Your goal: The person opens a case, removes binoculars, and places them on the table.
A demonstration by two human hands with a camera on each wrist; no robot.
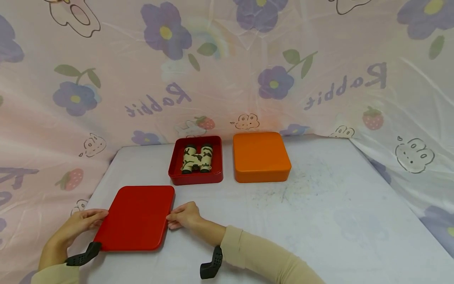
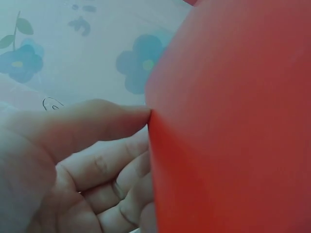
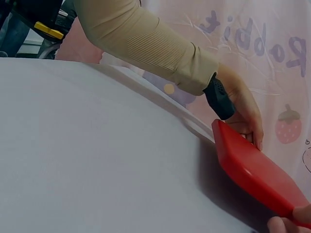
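A flat red square lid (image 1: 136, 219) is held between both hands at the front left of the table. At its left edge my left hand (image 1: 79, 225) pinches it, the thumb on top and the other fingers curled beneath. My right hand (image 1: 185, 215) grips the opposite edge between thumb and fingers. In the right wrist view the lid (image 3: 257, 177) is raised and tilted, casting a shadow on the table. Behind it stands an uncovered dark red box (image 1: 196, 182), with camouflage-patterned binoculars (image 1: 196, 159) lying inside.
An orange box (image 1: 261, 156) sits right of the dark red one at the back of the white table (image 1: 337, 221). Behind the table hangs a pink curtain (image 1: 227, 79) with flowers and rabbits. Each wrist wears a black camera mount (image 1: 213, 263).
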